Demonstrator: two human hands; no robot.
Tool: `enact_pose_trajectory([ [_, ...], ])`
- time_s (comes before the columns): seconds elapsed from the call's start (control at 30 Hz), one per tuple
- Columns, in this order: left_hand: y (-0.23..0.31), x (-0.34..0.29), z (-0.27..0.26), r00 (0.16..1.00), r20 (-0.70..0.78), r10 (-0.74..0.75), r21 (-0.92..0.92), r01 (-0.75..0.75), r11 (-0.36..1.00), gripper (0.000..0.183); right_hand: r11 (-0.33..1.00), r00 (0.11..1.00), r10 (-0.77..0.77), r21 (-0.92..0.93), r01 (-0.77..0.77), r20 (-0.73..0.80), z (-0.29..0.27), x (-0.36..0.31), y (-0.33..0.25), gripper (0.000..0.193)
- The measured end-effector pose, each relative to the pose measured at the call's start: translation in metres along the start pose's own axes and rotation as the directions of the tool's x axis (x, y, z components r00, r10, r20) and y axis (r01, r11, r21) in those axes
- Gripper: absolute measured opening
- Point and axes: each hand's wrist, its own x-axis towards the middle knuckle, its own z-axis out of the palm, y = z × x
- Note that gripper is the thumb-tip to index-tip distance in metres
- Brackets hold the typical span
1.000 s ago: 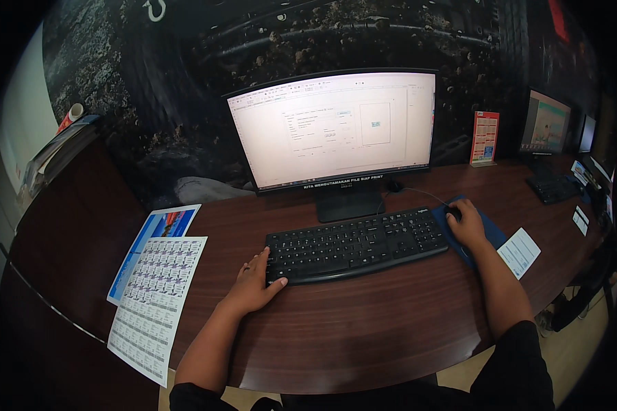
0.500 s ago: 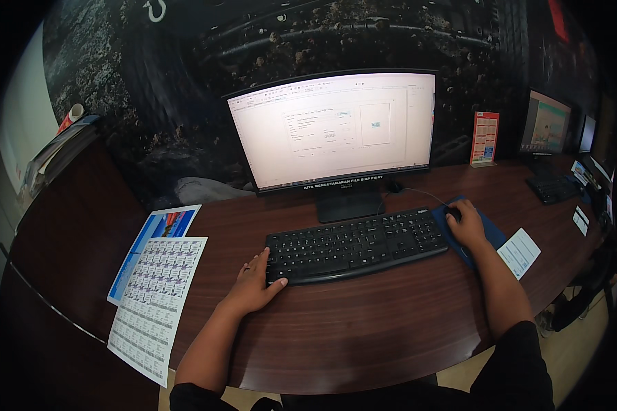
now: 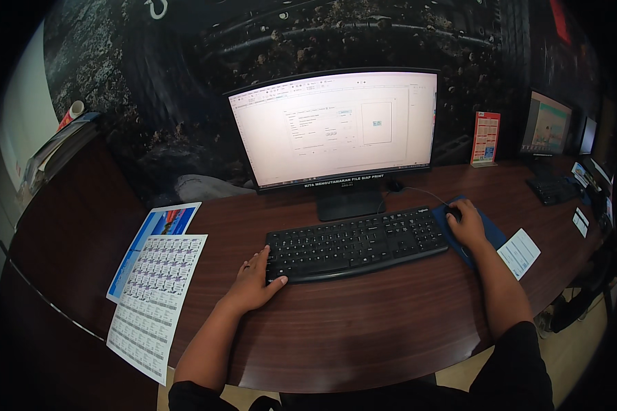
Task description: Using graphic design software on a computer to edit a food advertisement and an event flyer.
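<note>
My left hand (image 3: 254, 282) lies at the left end of a black keyboard (image 3: 356, 245), fingers stretched out along its edge and thumb at the front left corner. Nothing is held in it. My right hand (image 3: 467, 225) is wrapped over a black computer mouse (image 3: 453, 214), mostly hidden under the fingers, on a blue mouse pad (image 3: 492, 231). Behind the keyboard stands a monitor (image 3: 336, 130), lit with a pale program window and a dialog box beside a page preview.
Printed label sheets (image 3: 154, 301) and a blue printed sheet (image 3: 154, 229) lie on the left. A white card (image 3: 519, 254) sits beside the mouse pad. Farther right are a red desk calendar (image 3: 485, 138), a second keyboard (image 3: 552, 190) and another monitor (image 3: 546, 123). A dark partition (image 3: 62, 226) rises at left.
</note>
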Motion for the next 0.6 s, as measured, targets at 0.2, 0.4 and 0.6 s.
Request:
enact_pose_trajectory([
  [0.2, 0.0013, 0.0, 0.0001, 1.0, 0.003, 0.001, 0.001, -0.001, 1.0, 0.094, 1.0, 1.0, 0.001, -0.003, -0.001, -0.002, -0.0001, -0.0003, -0.0003, 0.029],
  [0.4, 0.0051, -0.0004, -0.0021, 1.0, 0.005, -0.013, 0.009, 0.013, 1.0, 0.093, 1.0, 1.0, 0.007, -0.002, -0.007, 0.01, 0.0003, -0.0003, 0.0016, 0.029],
  [0.6, 0.0067, -0.0012, -0.0035, 1.0, 0.01, -0.021, 0.015, 0.021, 1.0, 0.093, 1.0, 1.0, 0.013, -0.001, -0.013, 0.018, -0.0007, 0.0002, 0.0004, 0.029],
])
